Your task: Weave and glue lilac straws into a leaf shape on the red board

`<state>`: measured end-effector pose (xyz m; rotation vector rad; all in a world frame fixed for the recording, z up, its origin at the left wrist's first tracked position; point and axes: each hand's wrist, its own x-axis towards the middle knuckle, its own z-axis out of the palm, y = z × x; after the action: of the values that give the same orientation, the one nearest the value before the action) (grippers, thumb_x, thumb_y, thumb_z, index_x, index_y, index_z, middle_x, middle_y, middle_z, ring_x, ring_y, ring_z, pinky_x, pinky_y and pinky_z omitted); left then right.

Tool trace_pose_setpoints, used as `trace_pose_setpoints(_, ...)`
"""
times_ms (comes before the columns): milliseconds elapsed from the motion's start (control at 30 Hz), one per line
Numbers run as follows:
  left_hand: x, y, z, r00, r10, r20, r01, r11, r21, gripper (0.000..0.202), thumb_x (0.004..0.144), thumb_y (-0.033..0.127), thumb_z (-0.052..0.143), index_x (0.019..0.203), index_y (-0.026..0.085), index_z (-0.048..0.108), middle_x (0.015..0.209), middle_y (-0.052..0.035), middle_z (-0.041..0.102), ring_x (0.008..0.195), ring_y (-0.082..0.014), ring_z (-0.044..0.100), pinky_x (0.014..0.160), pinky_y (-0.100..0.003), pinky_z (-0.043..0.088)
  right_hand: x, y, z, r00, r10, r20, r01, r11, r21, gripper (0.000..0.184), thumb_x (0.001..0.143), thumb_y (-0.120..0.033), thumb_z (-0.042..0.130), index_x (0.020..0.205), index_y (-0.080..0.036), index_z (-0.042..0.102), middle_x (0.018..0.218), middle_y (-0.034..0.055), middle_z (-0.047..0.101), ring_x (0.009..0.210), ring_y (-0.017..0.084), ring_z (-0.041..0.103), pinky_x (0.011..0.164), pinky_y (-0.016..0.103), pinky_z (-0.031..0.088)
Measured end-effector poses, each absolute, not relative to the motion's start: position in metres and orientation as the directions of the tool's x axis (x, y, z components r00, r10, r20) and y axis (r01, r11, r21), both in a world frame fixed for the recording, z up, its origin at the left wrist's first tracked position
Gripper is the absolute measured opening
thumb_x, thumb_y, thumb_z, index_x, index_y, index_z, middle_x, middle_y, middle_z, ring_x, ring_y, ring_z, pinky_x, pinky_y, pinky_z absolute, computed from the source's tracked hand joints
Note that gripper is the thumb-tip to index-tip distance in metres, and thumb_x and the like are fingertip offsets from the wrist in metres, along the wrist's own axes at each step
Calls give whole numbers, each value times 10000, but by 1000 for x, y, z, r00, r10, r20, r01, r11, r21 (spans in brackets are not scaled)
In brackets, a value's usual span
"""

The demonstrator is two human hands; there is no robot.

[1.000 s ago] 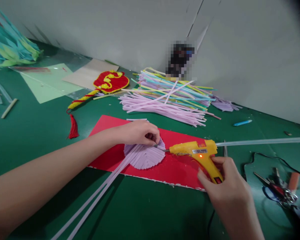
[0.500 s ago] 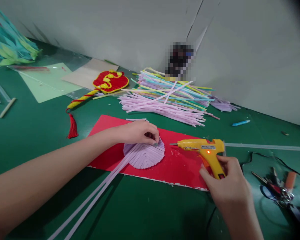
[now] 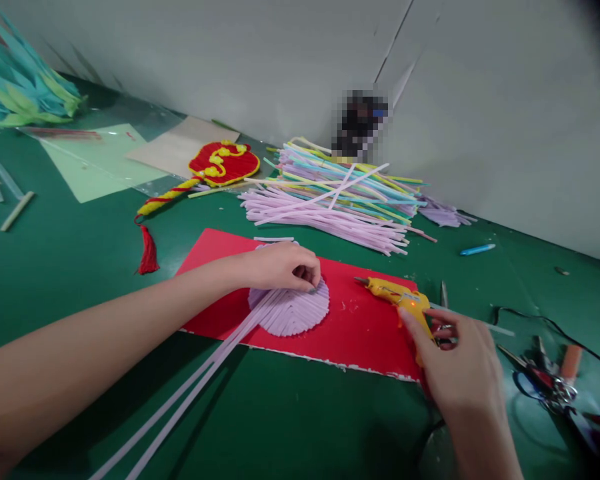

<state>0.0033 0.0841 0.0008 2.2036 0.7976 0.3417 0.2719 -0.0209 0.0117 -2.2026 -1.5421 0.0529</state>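
My left hand (image 3: 283,267) presses with curled fingers on a round purple fan of flattened straws (image 3: 290,310) lying on a red card (image 3: 360,327). Long pale straws (image 3: 190,390) run from that fan toward me. My right hand (image 3: 460,363) is closed round the handle of a yellow glue gun (image 3: 397,298), which lies low and tilted at the card's right end with its nozzle pointing left. A clear glue stick (image 3: 480,323) juts from its back.
A heap of coloured straws (image 3: 330,197) lies behind the card. A red and yellow fan with a tassel (image 3: 215,167) lies at the left. Scissors and small tools (image 3: 550,387) sit at the right, with a black cable (image 3: 545,320). A grey wall bounds the green table (image 3: 70,267).
My right hand has drawn the glue gun away from the purple fan to the right and lowered it toward the card. My left hand has stayed on the fan.
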Motion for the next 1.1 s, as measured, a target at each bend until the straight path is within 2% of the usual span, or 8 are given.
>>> trace_pose_setpoints(67,4,84,0,769,639,4,430,-522,737,68,796,160,596,784,190,655,791,12,639,697,-92,573,642,-197,396,264,-23,13,271,876,399,919,-111,-379,369,838,-494,546,948,-154,641,901,97,583,735,203,559,664,358,480)
trace_pose_setpoints(133,4,85,-2,770,638,17,422,-529,736,64,790,153,601,779,190,653,785,15,635,699,-92,572,647,-196,396,252,-25,12,84,855,511,933,112,-342,273,888,-373,514,953,-148,655,905,99,597,804,206,571,745,369,486)
trace_pose_setpoints(200,4,85,-3,772,635,20,422,-536,732,62,786,144,607,779,186,653,783,16,633,707,-93,570,654,-195,394,239,-26,7,-103,856,507,903,294,-312,246,908,-304,495,1000,-156,669,930,98,604,876,208,580,817,380,484)
trace_pose_setpoints(267,5,86,-3,773,634,7,431,-534,727,65,784,131,611,779,180,652,782,14,630,709,-92,569,654,-192,391,228,-27,2,-226,874,431,871,379,-313,273,921,-292,480,1098,-192,662,980,95,599,926,210,582,853,389,484)
trace_pose_setpoints(400,5,86,-2,772,635,5,437,-537,722,69,779,127,612,785,181,654,780,16,634,703,-94,573,650,-192,391,217,-28,-5,-346,891,293,844,432,-317,325,947,-278,429,1216,-264,612,1150,95,591,1060,232,560,918,444,472)
trace_pose_setpoints(567,5,85,-2,768,640,25,431,-544,720,67,776,142,608,779,186,658,771,16,639,693,-98,575,642,-200,395,217,-26,-11,-407,865,291,810,490,-322,340,957,-237,405,1244,-262,585,1381,90,475,1275,247,432,1025,494,415)
trace_pose_setpoints(1100,4,87,-5,784,621,22,440,-579,687,55,794,140,620,799,182,655,794,11,645,710,-99,578,656,-204,388,217,-27,-16,-391,892,225,827,448,-340,351,968,-257,377,1260,-264,571,1385,79,479,1280,232,432,1036,478,413)
